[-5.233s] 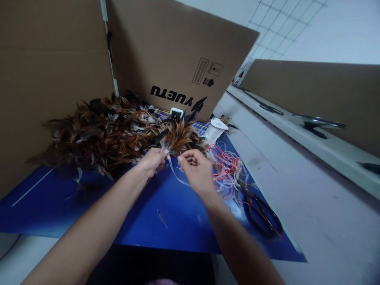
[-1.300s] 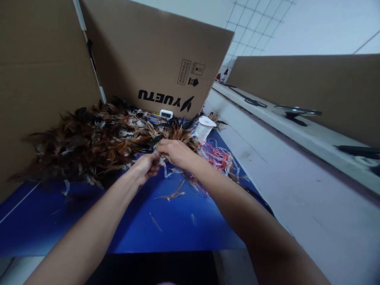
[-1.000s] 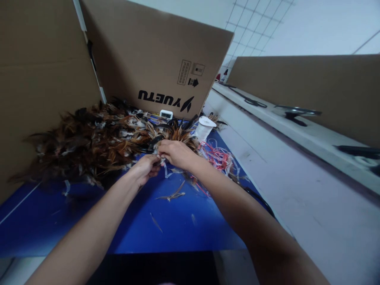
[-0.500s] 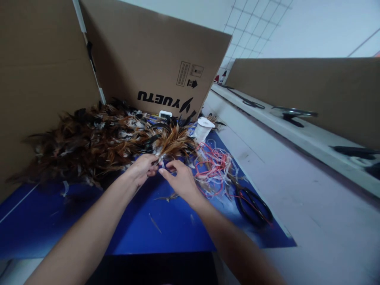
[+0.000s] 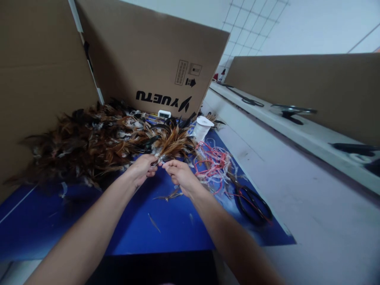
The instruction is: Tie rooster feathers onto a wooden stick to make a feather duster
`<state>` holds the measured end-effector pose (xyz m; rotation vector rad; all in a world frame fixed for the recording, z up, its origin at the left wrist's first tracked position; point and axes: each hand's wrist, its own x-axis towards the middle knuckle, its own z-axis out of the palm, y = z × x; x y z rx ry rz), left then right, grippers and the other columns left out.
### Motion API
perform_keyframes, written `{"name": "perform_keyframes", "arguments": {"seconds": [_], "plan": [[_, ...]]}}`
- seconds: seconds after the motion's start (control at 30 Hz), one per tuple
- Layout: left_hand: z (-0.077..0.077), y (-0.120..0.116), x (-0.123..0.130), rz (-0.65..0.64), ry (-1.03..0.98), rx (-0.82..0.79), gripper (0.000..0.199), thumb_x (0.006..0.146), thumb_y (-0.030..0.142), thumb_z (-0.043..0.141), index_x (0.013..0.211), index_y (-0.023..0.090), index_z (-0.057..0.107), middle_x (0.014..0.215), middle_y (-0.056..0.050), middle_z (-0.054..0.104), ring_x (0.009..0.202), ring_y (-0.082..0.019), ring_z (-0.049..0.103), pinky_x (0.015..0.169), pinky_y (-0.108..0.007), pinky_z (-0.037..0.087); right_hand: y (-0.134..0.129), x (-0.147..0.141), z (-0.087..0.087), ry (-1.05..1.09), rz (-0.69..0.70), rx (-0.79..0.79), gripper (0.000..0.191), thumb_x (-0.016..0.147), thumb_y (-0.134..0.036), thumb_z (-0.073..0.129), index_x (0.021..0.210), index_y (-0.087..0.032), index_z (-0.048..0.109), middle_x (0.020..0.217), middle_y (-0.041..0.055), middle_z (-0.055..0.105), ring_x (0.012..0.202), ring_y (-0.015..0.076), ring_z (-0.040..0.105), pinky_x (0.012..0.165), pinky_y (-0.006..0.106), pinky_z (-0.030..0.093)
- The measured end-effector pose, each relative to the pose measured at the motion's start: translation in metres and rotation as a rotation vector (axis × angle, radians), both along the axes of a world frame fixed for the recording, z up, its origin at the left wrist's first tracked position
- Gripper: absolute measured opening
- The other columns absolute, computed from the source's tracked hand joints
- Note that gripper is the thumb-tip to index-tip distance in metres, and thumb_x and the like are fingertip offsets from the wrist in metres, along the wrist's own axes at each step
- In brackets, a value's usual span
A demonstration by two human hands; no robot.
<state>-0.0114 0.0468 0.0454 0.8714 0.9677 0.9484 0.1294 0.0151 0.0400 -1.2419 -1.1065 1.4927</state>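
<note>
My left hand [image 5: 144, 168] is closed on the base of a bunch of brown and black feathers [image 5: 173, 141], whose tips fan out up and to the right. Close beside it, my right hand [image 5: 178, 172] pinches a thin whitish strip [image 5: 162, 163] at the feather base. The two hands nearly touch. A large pile of brown feathers [image 5: 97, 146] lies behind and left of them. To the right is a tangle of red and white strings [image 5: 213, 162], with a white spool [image 5: 203, 128] standing behind it.
Black-handled scissors [image 5: 253, 204] lie at the right of the blue table surface [image 5: 160, 229]. Cardboard panels [image 5: 148, 51] stand behind and at the left. A small white device [image 5: 164, 114] sits by the back panel. More tools lie on the white ledge [image 5: 267, 113].
My right hand's fingers have closed from a looser, spread pose into a pinch on the strip. My left hand keeps its hold on the feathers. The view has shifted slightly.
</note>
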Motion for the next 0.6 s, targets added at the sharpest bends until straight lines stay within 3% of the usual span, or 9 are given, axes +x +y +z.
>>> {"name": "perform_keyframes", "arguments": {"seconds": [0.17,0.5,0.6], "plan": [[-0.004,0.001,0.001,-0.017,0.026,0.024,0.015,0.071,0.013,0.052,0.056,0.010,0.052,0.049,0.003,0.039,0.034,-0.002,0.025,0.032,-0.014,0.013,0.007,-0.004,0.000,-0.157,-0.097,0.120,0.018,0.066,-0.034,0.065,0.065,-0.016,0.066,0.046,-0.0045,0.047,0.046,0.0075,0.040,0.047,0.021,0.031],[-0.009,-0.002,0.006,0.028,0.142,0.067,0.011,0.073,0.017,0.053,0.064,0.012,0.054,0.059,0.001,0.049,0.036,-0.002,0.027,0.036,-0.016,0.013,0.028,-0.007,-0.025,-0.394,-0.272,0.241,0.030,0.064,-0.046,0.063,0.057,-0.017,0.065,0.047,-0.0045,0.051,0.048,0.0079,0.038,0.048,0.021,0.029],[-0.013,-0.003,0.009,0.097,0.309,0.205,0.017,0.077,0.020,0.053,0.061,0.014,0.053,0.055,0.002,0.047,0.039,-0.005,0.031,0.040,-0.018,0.020,0.032,-0.007,-0.029,-0.404,-0.294,0.238,0.027,0.063,-0.043,0.063,0.056,-0.017,0.064,0.048,-0.0041,0.052,0.049,0.0088,0.042,0.049,0.022,0.032]]}}
